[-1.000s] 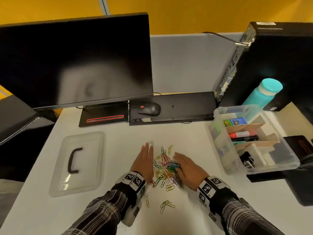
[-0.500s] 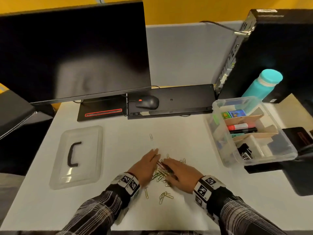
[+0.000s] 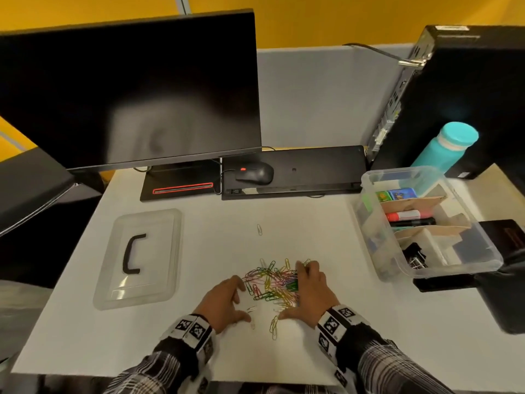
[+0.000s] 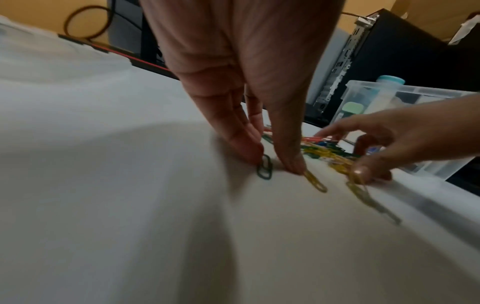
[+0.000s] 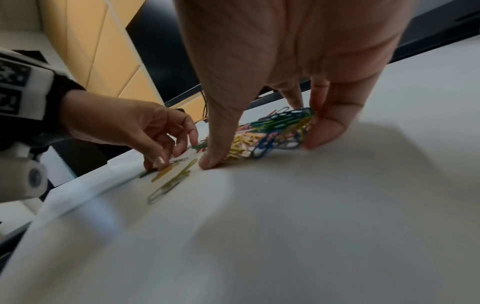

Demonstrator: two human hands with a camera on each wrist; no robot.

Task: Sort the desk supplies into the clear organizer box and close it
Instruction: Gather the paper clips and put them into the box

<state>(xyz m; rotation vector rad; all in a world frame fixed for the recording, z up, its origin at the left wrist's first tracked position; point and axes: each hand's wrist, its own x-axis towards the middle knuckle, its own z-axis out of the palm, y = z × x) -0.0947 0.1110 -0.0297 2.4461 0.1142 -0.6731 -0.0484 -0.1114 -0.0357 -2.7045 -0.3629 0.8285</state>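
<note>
A pile of coloured paper clips (image 3: 270, 282) lies on the white desk between my hands. My right hand (image 3: 309, 288) cups its right side; in the right wrist view the paper clips (image 5: 275, 129) sit bunched between thumb and curled fingers. My left hand (image 3: 227, 300) stands on its fingertips at the pile's left edge, touching loose clips (image 4: 265, 170) and holding none. A few stray clips (image 3: 274, 325) lie near the front edge, and one clip (image 3: 259, 229) lies farther back. The clear organizer box (image 3: 443, 271) stands open at the right, with markers and binder clips in its compartments.
The box's clear lid (image 3: 159, 251) with a black handle lies flat at the left. A monitor (image 3: 127, 89), mouse (image 3: 255, 173) and keyboard (image 3: 298, 172) line the back. A computer tower (image 3: 468, 95) and a teal bottle (image 3: 449, 146) stand behind the box.
The hands pressed together over the pile half a second ago and have since spread apart, so the clips show between them. The pile now sits closer to the front edge than a second ago.
</note>
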